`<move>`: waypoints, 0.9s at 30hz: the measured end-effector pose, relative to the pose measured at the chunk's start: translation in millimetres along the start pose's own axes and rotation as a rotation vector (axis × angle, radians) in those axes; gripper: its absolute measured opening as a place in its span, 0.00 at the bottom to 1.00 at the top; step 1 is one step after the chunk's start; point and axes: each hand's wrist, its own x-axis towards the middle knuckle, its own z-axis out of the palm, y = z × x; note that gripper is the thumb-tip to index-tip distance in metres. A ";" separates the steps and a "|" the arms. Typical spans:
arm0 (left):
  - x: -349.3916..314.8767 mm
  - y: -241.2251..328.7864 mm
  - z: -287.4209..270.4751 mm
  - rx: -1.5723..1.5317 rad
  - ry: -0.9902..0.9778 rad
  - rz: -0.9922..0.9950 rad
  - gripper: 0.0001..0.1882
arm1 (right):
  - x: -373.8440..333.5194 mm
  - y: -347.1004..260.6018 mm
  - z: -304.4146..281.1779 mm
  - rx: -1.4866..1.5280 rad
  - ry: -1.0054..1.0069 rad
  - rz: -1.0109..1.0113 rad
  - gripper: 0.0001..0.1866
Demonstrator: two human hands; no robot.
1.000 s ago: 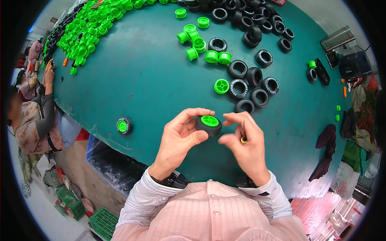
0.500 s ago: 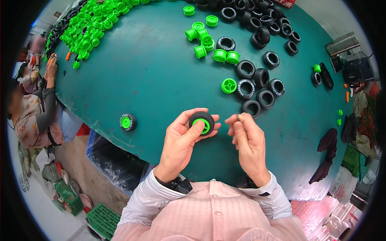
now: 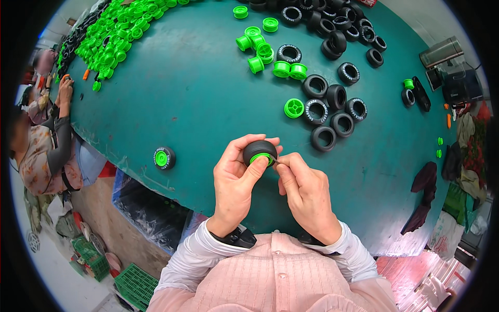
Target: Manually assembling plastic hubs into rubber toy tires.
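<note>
A small toy wheel (image 3: 259,150), a black rubber tyre around a bright green rim, is in my left hand (image 3: 233,179). My thumb presses on the rim and the fingers curl behind the tyre. My right hand (image 3: 307,191) pinches a thin dark tool (image 3: 275,160), its tip against the seam between tyre and rim. Most of that tool is hidden by the fingers. Beyond my hands lie loose black tyres (image 3: 323,139) and a bare green rim (image 3: 294,108). Another fitted wheel (image 3: 164,158) rests at the table's left edge.
The green table (image 3: 208,104) bears a big heap of green rims (image 3: 112,39) far left and piled tyres (image 3: 332,41) at the back. A dark cloth (image 3: 420,197) lies on the right, near a metal flask (image 3: 441,52). A co-worker (image 3: 44,151) sits at left.
My right hand has moved left to the wheel, bringing the thin tool against the rim's edge. The wheel has tilted in my left hand, showing more tread.
</note>
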 end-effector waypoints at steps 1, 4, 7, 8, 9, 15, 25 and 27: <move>-0.1 -0.2 0.9 -0.004 0.004 0.009 0.18 | 0.2 0.5 0.1 -0.004 0.004 -0.004 0.04; -0.1 -4.2 -0.2 0.030 0.001 0.053 0.18 | 2.0 -3.0 -3.3 0.074 -0.057 0.092 0.04; -2.8 -7.4 2.0 0.107 0.024 0.121 0.18 | 5.2 -8.6 -8.3 0.098 -0.116 0.166 0.04; -3.5 -8.3 2.9 0.122 0.025 0.130 0.18 | 5.9 -9.0 -9.0 0.090 -0.130 0.178 0.04; -4.0 -9.1 4.1 0.138 0.025 0.139 0.18 | 5.9 -6.6 -9.0 0.056 -0.115 0.127 0.03; -5.1 -8.2 5.3 0.327 0.028 0.201 0.18 | 7.1 -3.0 -6.9 -0.178 -0.044 -0.062 0.05; 5.1 -2.3 5.2 0.563 -0.012 0.310 0.18 | 19.2 3.4 -19.8 -0.137 -0.093 -0.112 0.07; 6.8 -2.1 4.4 0.486 0.005 0.241 0.19 | 20.7 2.6 -22.4 0.079 -0.166 0.035 0.06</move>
